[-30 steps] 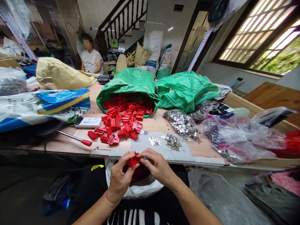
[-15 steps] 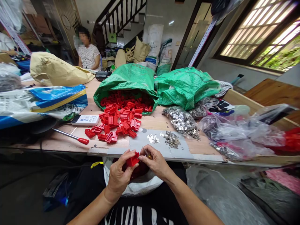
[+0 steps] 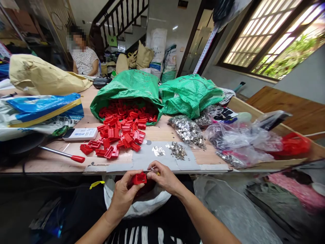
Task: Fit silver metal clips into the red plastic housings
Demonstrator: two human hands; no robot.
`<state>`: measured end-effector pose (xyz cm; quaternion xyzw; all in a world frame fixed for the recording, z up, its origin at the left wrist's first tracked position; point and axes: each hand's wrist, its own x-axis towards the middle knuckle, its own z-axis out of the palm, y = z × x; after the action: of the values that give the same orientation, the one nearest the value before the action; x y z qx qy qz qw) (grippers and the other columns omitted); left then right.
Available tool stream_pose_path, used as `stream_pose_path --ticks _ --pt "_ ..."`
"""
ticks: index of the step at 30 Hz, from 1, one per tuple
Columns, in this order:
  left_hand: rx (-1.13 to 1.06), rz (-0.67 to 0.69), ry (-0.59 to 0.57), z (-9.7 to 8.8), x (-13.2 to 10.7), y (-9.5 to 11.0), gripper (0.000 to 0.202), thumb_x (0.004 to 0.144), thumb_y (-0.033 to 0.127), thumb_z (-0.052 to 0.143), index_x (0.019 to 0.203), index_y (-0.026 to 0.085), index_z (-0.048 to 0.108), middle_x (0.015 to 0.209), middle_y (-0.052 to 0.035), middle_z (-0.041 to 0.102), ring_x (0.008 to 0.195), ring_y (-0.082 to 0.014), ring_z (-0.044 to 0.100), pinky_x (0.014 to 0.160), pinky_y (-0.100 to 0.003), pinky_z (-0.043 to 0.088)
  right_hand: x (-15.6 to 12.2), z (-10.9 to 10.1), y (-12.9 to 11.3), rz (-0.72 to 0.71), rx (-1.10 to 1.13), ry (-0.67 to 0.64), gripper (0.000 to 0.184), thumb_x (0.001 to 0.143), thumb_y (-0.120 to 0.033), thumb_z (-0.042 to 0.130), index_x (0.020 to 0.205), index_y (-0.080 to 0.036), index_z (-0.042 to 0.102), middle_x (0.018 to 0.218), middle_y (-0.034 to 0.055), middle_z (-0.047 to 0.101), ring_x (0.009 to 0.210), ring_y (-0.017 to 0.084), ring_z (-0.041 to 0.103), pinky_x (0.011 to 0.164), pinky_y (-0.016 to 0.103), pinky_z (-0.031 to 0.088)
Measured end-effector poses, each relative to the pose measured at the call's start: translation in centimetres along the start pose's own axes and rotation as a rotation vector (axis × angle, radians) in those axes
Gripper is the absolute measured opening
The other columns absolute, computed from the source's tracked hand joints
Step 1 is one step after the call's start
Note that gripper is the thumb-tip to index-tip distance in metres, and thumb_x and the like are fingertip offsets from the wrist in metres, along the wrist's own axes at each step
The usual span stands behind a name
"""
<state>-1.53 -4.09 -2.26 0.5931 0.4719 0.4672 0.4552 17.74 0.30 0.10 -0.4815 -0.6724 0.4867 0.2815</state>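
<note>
My left hand [image 3: 121, 193] holds a red plastic housing [image 3: 140, 178] between thumb and fingers, just in front of the table edge. Close beside it, my right hand [image 3: 165, 179] is closed around a slim metal tool [image 3: 152, 168] with a yellowish handle, mostly hidden by the fingers. The right fingertips are near the housing's right end; whether they touch it I cannot tell. Below both hands a white sack [image 3: 152, 203] lies open on the lap, with red pieces inside. Small flat metal pieces [image 3: 178, 150] lie on a grey sheet [image 3: 142, 157] beyond the hands.
A green sack [image 3: 132, 81] spills a heap of red housings [image 3: 111, 134] onto the table. Further right are another green sack [image 3: 190, 93], a bag of metal pieces [image 3: 186, 130] and plastic bags [image 3: 241, 137]. A red-handled rod [image 3: 77, 159] lies left. A person [image 3: 85, 61] sits behind.
The view has swung slightly right, so the scene sits further left. The red housing has turned in my left hand, and the tool in my right hand has tilted.
</note>
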Motion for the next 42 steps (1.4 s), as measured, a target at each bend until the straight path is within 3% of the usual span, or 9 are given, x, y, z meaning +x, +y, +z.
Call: stream_pose_path --ticks 5,9,19,28,35,42 --pt "-0.178 -0.119 0.052 -0.7 -0.4 -0.4 0.033 0.075 0.029 0.068 0.105 0.018 0.061 0.107 -0.0082 0.071 0.096 -0.0203 0.067 0.087 -0.032 0.053 1.4 -4.6 0.5 0.026 -0.519 0.286 0.011 0.085 -0.02 0.051 0.093 -0.019 0.058 0.088 0.0023 0.064 0.083 0.016 0.058 0.074 0.026 0.04" --pt "-0.231 -0.163 0.073 -0.8 -0.5 -0.3 0.034 0.073 0.029 0.07 0.104 0.017 0.062 0.105 -0.0084 0.071 0.094 -0.0204 0.067 0.084 -0.032 0.054 2.5 -6.3 1.0 0.119 -0.785 0.322 0.012 0.084 -0.013 0.051 0.092 -0.016 0.059 0.093 0.0065 0.066 0.087 0.018 0.058 0.075 0.026 0.038" --pt "-0.244 -0.187 0.093 -0.6 -0.4 -0.2 0.035 0.07 0.03 0.072 0.102 0.017 0.064 0.105 -0.0088 0.072 0.094 -0.0217 0.068 0.086 -0.034 0.054 3.7 -5.8 1.0 0.177 -0.881 0.306 0.008 0.086 -0.017 0.052 0.088 -0.018 0.06 0.091 0.0073 0.066 0.084 0.018 0.058 0.072 0.027 0.036" --pt "-0.293 -0.184 0.08 -0.4 0.0 -0.7 0.034 0.07 0.031 0.072 0.101 0.018 0.065 0.105 -0.009 0.072 0.097 -0.0225 0.067 0.085 -0.032 0.054 4.1 -6.0 1.5 0.129 -0.898 0.312 0.006 0.084 -0.014 0.052 0.083 -0.018 0.057 0.086 0.0054 0.063 0.082 0.017 0.057 0.071 0.026 0.035" --pt "-0.314 -0.19 0.133 0.3 0.2 -0.4 0.036 0.066 0.036 0.075 0.096 0.018 0.066 0.094 -0.0082 0.074 0.086 -0.0218 0.068 0.079 -0.031 0.054 3.8 -6.3 2.2 0.112 -0.861 0.352 0.006 0.084 -0.015 0.047 0.085 -0.019 0.052 0.074 0.0033 0.062 0.069 0.019 0.058 0.062 0.027 0.032" --pt "-0.334 -0.122 0.158 0.9 0.6 -1.7 0.038 0.063 0.04 0.076 0.093 0.019 0.067 0.088 -0.0073 0.074 0.08 -0.0205 0.068 0.075 -0.028 0.052 4.1 -6.4 2.7 -0.028 -0.709 0.361 0.017 0.084 -0.019 0.038 0.088 -0.022 0.054 0.09 0.0043 0.064 0.085 0.02 0.06 0.074 0.031 0.04"
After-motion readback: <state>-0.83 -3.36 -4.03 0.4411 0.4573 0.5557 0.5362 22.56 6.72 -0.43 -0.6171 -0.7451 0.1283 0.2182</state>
